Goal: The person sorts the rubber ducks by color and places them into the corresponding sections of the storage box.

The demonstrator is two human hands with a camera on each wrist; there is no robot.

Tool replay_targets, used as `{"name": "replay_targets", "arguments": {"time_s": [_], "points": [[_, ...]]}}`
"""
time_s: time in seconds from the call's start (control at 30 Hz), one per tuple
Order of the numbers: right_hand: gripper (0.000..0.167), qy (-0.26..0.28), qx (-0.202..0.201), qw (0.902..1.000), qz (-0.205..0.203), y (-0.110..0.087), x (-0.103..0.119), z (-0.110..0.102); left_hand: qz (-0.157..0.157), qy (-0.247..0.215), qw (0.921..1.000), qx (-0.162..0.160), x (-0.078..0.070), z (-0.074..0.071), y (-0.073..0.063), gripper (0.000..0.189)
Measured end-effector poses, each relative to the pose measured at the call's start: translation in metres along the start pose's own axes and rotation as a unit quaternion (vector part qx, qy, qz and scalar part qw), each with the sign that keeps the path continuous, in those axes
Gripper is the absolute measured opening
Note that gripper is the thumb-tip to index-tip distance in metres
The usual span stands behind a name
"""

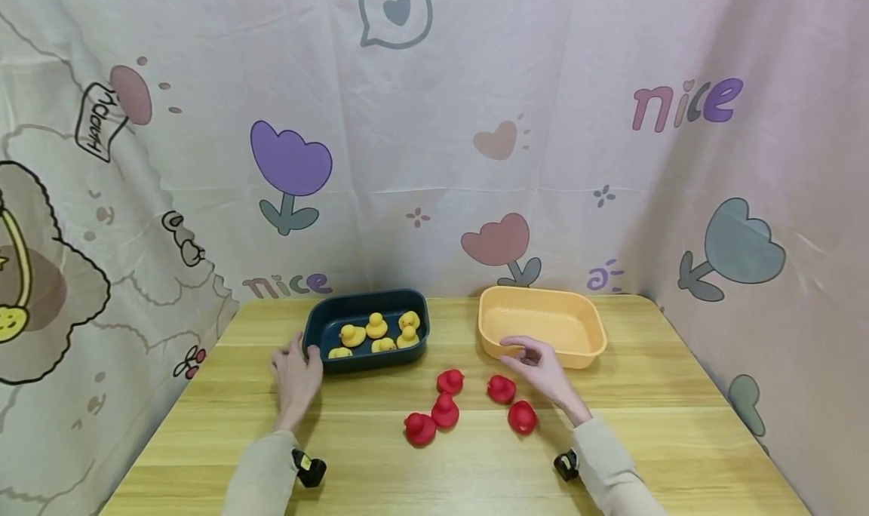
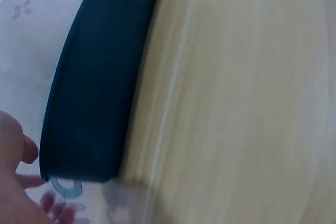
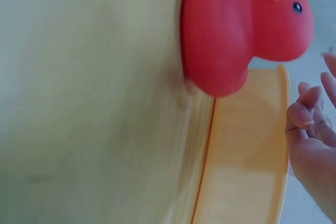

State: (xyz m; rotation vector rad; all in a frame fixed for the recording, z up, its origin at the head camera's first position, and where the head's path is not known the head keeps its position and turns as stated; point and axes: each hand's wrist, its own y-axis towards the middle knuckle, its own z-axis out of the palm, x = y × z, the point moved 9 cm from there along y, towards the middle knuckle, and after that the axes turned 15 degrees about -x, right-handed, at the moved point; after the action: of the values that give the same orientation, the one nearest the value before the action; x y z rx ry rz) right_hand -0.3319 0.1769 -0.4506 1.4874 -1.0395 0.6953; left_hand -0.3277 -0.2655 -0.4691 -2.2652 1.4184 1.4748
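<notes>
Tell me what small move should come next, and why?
Probably the right grip should lower to the nearest red duck: that grip looks free, five red ducks lie on the table, and the orange tray shows none inside, while yellow ducks sit together in the dark blue tray.

Ducks (image 1: 353, 336) in left tray (image 1: 366, 303), loose ducks (image 1: 445, 413) before trays (image 1: 536, 324)

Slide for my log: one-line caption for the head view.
Left hand at the navy tray of yellow ducks, right hand by the orange tray, five red ducks on the table.
</notes>
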Motion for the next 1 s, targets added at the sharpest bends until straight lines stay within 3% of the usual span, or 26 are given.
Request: {"name": "replay_targets", "arguments": {"time_s": [0.1, 0.17, 0.23, 0.33, 0.43, 0.57, 0.7, 0.83, 1.0], "points": [[0.03, 0.004, -0.001, 1.0, 0.006, -0.002, -0.001, -0.004, 0.059, 0.016, 0.9976, -0.032, -0.021, 0.005, -0.004, 0.049], [0.029, 0.002, -0.001, 1.0, 0.009, -0.004, -0.002, -0.006, 0.112, -0.004, 0.9927, -0.044, -0.044, 0.013, -0.008, 0.045], [0.03, 0.001, 0.0, 0.9999, 0.012, -0.005, -0.002, -0.008, 0.161, -0.041, 0.9855, -0.033, -0.072, 0.026, -0.014, 0.042], [0.031, -0.004, 0.001, 0.9998, 0.018, -0.007, -0.003, -0.01, 0.201, -0.102, 0.9739, 0.031, -0.111, 0.053, -0.024, 0.039], [0.032, -0.006, 0.002, 0.9997, 0.023, -0.007, -0.005, -0.012, 0.211, -0.13, 0.9616, 0.118, -0.144, 0.085, -0.036, 0.038], [0.032, -0.012, 0.005, 0.9995, 0.027, -0.009, -0.009, -0.014, 0.207, -0.115, 0.9415, 0.24, -0.177, 0.132, -0.056, 0.042], [0.031, -0.022, 0.013, 0.9991, 0.034, -0.012, -0.011, -0.016, 0.19, -0.092, 0.92, 0.33, -0.197, 0.169, -0.076, 0.047], [0.032, -0.028, 0.023, 0.9986, 0.038, -0.014, -0.013, -0.015, 0.141, -0.095, 0.9084, 0.382, -0.204, 0.193, -0.089, 0.057], [0.033, -0.015, 0.033, 0.999, 0.027, -0.016, -0.007, -0.014, 0.071, -0.105, 0.9023, 0.412, -0.204, 0.211, -0.099, 0.063]]}}
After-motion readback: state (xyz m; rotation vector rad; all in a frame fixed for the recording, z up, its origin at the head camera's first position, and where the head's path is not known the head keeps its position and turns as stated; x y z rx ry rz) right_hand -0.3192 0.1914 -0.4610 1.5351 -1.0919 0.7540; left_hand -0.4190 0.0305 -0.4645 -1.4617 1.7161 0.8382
